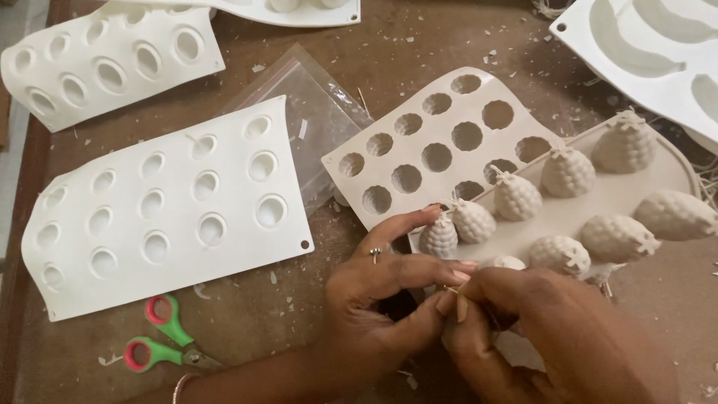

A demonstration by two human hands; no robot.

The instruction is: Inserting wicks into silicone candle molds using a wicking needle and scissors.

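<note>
Both hands met at the near edge of the table, the left hand and the right hand with fingertips pinched together on a thin wick, just near of a white tray carrying berry-shaped wax candles. A white silicone mould with empty round cavities lay touching the tray's far-left side. Green-and-pink scissors rested well to the left, near a second white mould.
</note>
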